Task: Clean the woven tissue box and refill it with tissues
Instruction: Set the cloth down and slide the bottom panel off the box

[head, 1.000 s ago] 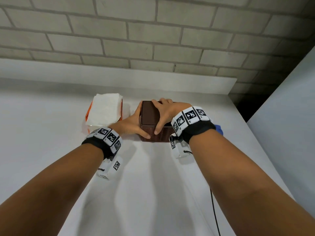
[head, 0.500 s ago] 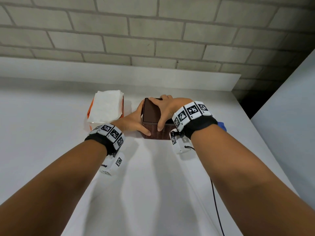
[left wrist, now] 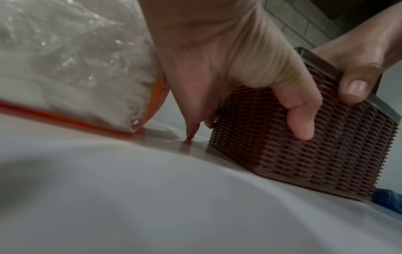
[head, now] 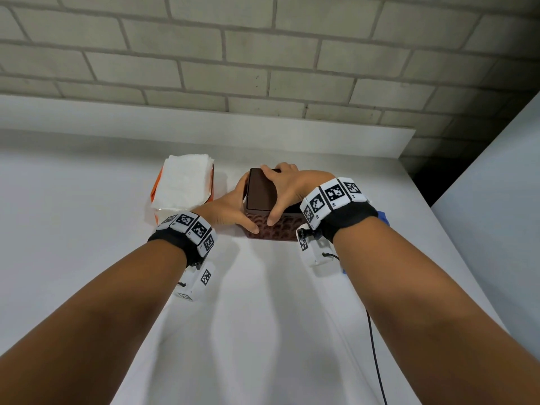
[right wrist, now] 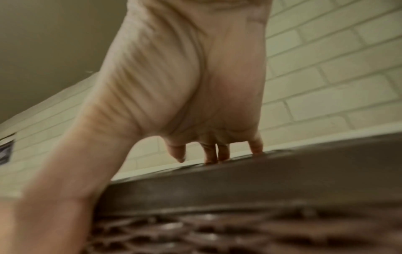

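On the white bench (head: 87, 229), furthest left, a pack of tissues (head: 185, 182) lies in clear wrap with orange edges, its top open and the white sheets showing. Just to its right the left hand (head: 230, 210) grips the left side of the woven tissue box (head: 274, 229): the left wrist view shows the thumb (left wrist: 300, 110) curled onto the near woven wall and the other fingers down along the left wall, close beside the tissue pack. The brown box stands on the bench near the back ledge, between the tissue pack and a blue cloth (head: 382, 219) that peeks out behind the right wrist. A smooth dark lid (head: 260, 190) sits on the box. The right hand (head: 287, 185) is curled over that lid, thumb (head: 276, 213) pressed down on the near edge and fingers hooked over the far edge, as the right wrist view shows. A black cable (head: 377, 361) trails across the bench under the right forearm, and a grey brick wall (head: 263, 54) stands behind
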